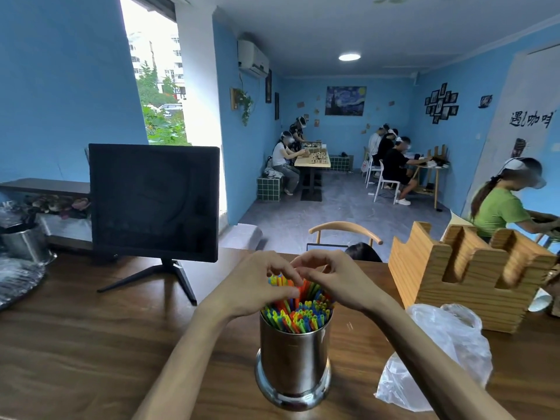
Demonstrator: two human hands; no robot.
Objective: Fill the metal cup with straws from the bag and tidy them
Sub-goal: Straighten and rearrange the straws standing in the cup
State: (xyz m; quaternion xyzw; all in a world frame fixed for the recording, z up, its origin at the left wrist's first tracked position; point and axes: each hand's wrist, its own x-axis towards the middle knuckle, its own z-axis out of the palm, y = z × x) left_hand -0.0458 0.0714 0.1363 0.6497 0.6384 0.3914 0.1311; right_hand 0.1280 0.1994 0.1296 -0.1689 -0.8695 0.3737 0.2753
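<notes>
We tidy straws (298, 313) packed in the metal cup (293, 359) just below our hands.

The straws stand nearly upright, open ends up, a few taller ones leaning away. Our left hand (257, 286) and right hand (336, 283) curl over those tall tips, fingers pinching them; the grip itself is partly hidden. The plastic bag (439, 353) lies right of our right hand, contents unclear.

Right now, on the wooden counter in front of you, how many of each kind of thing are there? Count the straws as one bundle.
Metal cup: 1
Straw bundle: 1
Plastic bag: 1
Monitor: 1
Wooden holder: 1
Total: 5; other items at the counter's left and right edges are cut off.
</notes>
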